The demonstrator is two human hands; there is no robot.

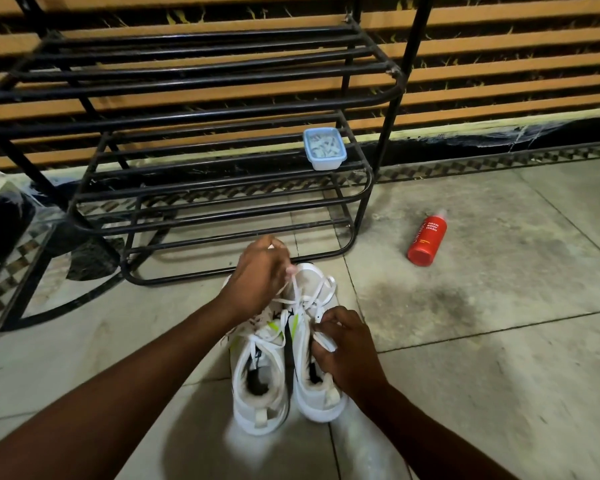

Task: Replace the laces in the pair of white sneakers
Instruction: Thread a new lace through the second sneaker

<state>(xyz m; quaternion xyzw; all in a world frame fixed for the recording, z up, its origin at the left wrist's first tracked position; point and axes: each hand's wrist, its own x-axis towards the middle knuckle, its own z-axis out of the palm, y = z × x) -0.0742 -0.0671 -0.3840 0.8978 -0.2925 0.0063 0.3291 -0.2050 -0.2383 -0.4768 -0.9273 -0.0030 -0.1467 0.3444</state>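
Forearms [101, 410] come in from the bottom edge and meet over the sneakers [253, 386], which stand side by side, touching, heels toward the camera, on the floor [499, 341] at lower centre.

The right hand [347, 348] rests on the right-side sneaker, its fingers curled and pinching the lace [305, 296] by the upper eyelets. Just beyond, the left hand [257, 271] is raised over the toes, with thumb and fingers pinched on a strand of the same lace and drawing it up taut.

The step looks like working this lace through the eyelets. I cannot tell whether it is going out or in. The other sneaker is laced. Next, the pulling hand likely needs a steady draw along the eyelet row while the other holds the shoe down, so the pair does not tip.

Farther off, a red bottle [426, 242] lies on the floor at right. A black rack [222, 209] stands behind, with a small blue box [324, 148] on a shelf.
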